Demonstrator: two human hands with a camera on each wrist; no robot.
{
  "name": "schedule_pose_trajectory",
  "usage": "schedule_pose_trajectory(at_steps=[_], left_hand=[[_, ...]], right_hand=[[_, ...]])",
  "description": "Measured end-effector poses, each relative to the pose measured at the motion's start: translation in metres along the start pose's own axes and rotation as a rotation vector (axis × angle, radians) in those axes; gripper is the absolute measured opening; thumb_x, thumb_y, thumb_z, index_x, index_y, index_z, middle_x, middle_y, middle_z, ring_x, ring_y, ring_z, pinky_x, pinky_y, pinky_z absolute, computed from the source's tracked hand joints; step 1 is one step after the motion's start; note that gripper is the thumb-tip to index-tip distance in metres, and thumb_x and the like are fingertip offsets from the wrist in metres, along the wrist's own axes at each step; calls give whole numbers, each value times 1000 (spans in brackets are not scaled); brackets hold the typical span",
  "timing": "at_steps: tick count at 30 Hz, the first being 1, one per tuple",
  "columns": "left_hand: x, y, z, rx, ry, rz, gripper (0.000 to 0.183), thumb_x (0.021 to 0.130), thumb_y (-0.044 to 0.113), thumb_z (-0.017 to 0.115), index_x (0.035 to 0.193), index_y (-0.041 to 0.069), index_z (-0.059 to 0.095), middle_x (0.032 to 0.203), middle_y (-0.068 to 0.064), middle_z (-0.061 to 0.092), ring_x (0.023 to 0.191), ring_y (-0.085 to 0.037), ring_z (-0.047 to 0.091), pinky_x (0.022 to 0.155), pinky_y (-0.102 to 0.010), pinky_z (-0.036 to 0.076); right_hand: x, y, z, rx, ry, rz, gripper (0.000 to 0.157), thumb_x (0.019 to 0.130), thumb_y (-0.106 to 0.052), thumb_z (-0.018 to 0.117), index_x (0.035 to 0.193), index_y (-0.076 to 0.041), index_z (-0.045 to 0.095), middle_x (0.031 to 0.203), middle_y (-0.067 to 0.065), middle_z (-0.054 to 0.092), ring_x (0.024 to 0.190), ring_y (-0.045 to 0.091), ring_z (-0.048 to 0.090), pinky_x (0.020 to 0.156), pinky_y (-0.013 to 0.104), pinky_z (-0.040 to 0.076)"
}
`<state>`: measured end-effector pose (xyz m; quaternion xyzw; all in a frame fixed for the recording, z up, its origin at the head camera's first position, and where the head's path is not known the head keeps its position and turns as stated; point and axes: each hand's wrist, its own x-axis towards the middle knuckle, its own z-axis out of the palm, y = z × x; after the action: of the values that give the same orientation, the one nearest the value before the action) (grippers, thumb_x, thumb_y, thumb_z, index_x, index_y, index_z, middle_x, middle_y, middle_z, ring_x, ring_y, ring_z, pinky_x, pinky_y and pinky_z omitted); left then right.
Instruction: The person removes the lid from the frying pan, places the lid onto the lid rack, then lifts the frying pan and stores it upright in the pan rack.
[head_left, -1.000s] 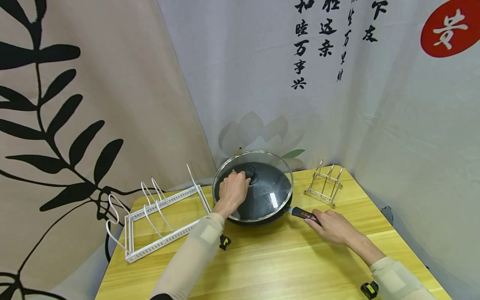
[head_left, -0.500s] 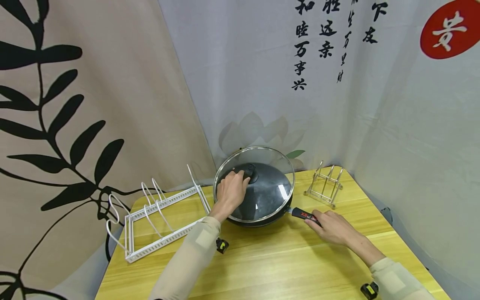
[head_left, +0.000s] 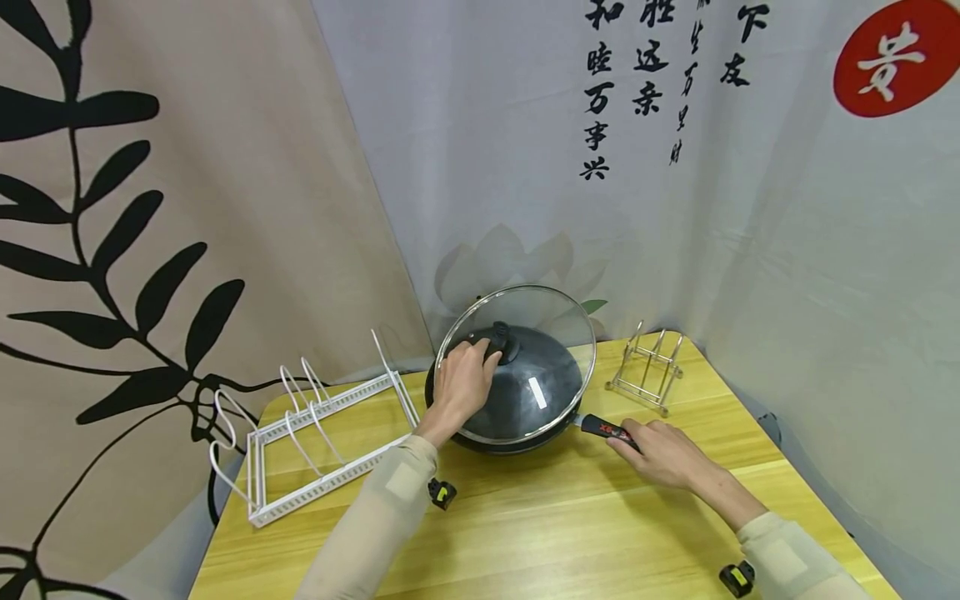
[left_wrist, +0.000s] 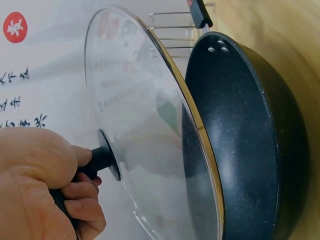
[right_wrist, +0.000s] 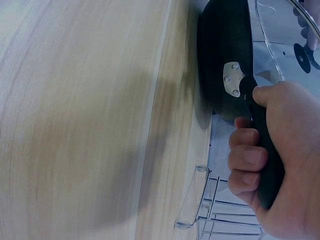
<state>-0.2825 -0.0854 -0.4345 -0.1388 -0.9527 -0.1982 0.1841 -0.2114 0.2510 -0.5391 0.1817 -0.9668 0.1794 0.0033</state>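
A dark frying pan (left_wrist: 235, 125) with a black handle stands on the wooden table. Above it, a glass lid (head_left: 551, 308) with a metal rim is tilted, its far side raised; the left wrist view shows it apart from the pan's rim there. My left hand (head_left: 462, 387) grips the lid's black knob (left_wrist: 100, 159), fingers curled round it. With my right hand (head_left: 667, 454) I hold the pan handle (right_wrist: 265, 150), the thumb lying along it near the riveted joint. The pan's inside looks bare where the left wrist view shows it.
To the left lies a white rack (head_left: 330, 479) with upright wire loops. A small metal wire rack (head_left: 647, 375) stands at the back right of the wooden table (head_left: 540, 533). Printed curtains (head_left: 510, 167) hang right behind the table.
My left hand has tilted the lid further up, its far edge rising and shifting slightly right. The right hand and the pan stay in place.
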Motion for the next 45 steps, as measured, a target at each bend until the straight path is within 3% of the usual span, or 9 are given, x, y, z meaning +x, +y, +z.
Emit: schedule_pose_trajectory(at_steps=[6,11,15,18,24,30,37,40,45], left_hand=[[-1,0,-1,-101,-36,-32,44,107,38,57,140,10,65,104,-15,72,70,-26,61,58,-35,46],[-1,-2,-1,-171,-67,-24,46,108,37,55,142,8,63,76,-10,62,49,-18,39,47,-27,30],[-2,-5,0,-231,-68,-21,45,108,37,55,142,8,62,60,-10,56,43,-14,30,46,-26,29],[-3,-7,-1,-281,-64,-22,44,107,36,56,142,9,63,76,-13,70,41,-13,30,49,-27,33],[-4,-7,-3,-332,-62,-30,44,108,36,55,143,11,62,124,-16,73,49,-18,45,62,-34,46],[-5,-8,-4,-352,-49,-54,42,107,38,56,142,15,64,134,-14,70,72,-20,62,81,-42,55],[-5,-10,-2,-392,-36,-61,43,106,38,58,143,17,63,117,-14,74,53,-13,47,69,-35,49],[-4,-11,-1,-410,-36,-60,43,107,40,57,144,18,62,87,-12,73,43,-13,38,61,-32,46],[-4,-11,-2,-467,-50,-77,44,107,44,56,144,23,61,45,-2,45,35,-13,28,51,-30,42]], right_hand=[[1,0,0,1,-1,5,41,105,-56,50,97,-18,61,63,-9,49,48,3,40,45,21,32],[1,1,1,0,-9,9,41,105,-57,50,100,-18,62,62,-10,50,47,2,40,44,21,33],[1,2,0,-6,-5,1,41,106,-56,49,100,-18,62,62,-11,49,47,2,40,44,21,32],[1,2,0,-4,1,-5,39,106,-55,50,98,-19,62,61,-11,48,47,2,39,44,21,32],[1,2,0,0,7,-19,35,106,-54,51,95,-22,60,60,-12,47,46,0,37,43,20,30],[0,2,0,-6,6,-16,36,106,-54,50,95,-22,60,61,-12,47,46,1,37,44,20,29],[0,3,0,-8,9,-24,38,106,-55,49,95,-21,60,61,-11,47,46,1,36,44,21,29],[0,3,0,-8,12,-26,37,106,-55,49,95,-21,60,60,-11,47,46,1,36,43,21,29],[0,3,0,-6,11,-25,37,106,-55,50,95,-22,60,61,-12,47,46,1,36,44,21,29]])
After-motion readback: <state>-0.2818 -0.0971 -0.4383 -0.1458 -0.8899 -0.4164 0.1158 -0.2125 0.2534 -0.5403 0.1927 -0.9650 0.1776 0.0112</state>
